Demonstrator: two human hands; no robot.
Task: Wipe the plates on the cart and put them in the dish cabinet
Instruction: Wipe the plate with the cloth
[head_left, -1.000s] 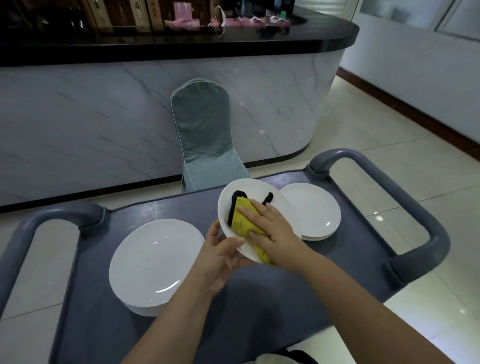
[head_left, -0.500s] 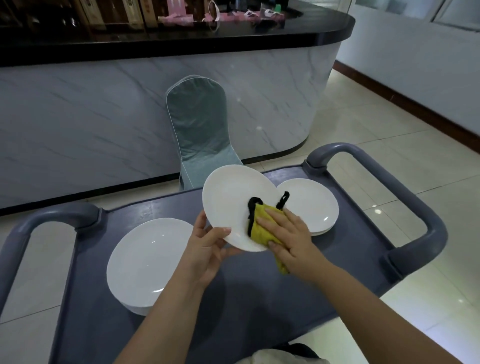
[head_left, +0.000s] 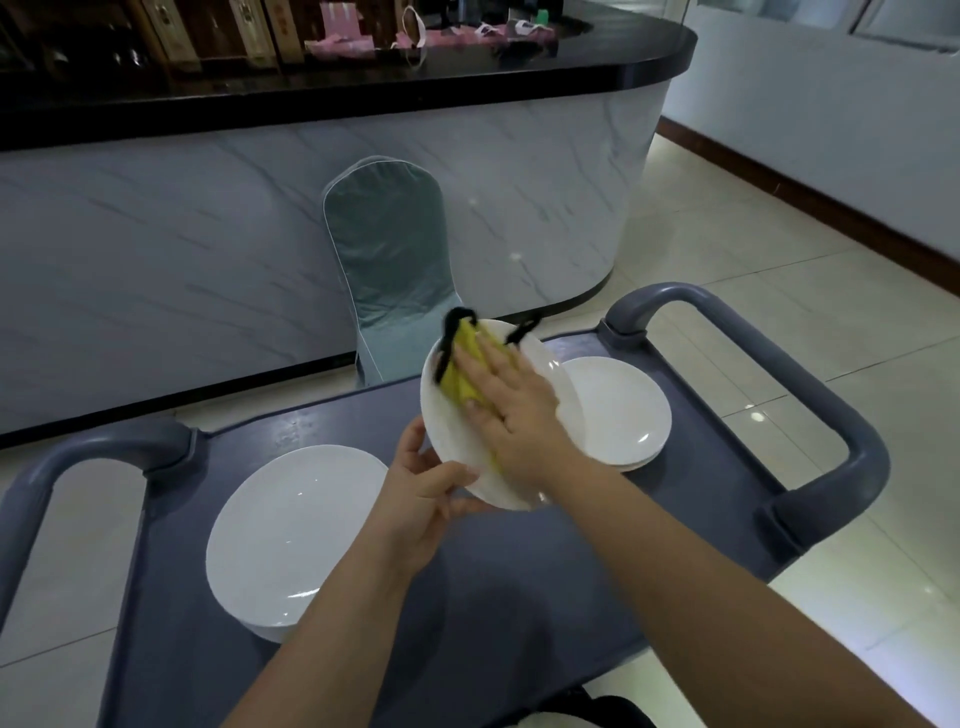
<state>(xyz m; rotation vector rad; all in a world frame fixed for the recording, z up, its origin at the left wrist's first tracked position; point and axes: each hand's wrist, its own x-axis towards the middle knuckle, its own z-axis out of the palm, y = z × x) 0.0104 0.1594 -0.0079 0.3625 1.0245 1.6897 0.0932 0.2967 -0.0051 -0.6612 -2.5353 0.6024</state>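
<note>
a person is standing at a grey cart (head_left: 519, 597), wiping a white plate (head_left: 543, 364) held tilted in the air above it. the left hand (head_left: 415, 499) is pinching the plate's near rim, thumb on top and fingers curled underneath. the right hand (head_left: 514, 410) is lying flat with fingers straight and slightly spread, pressing a yellow cloth (head_left: 460, 371) against the plate's face. half a second ago the cloth was low on the right side of the plate; now it is sitting at the far upper edge, so the wiping stroke is travelling across the face. this plate is probably not finished yet. 2 more stacks are waiting on the cart, a left stack (head_left: 291, 530) and a right stack (head_left: 618, 410). no dish cabinet is showing.
</note>
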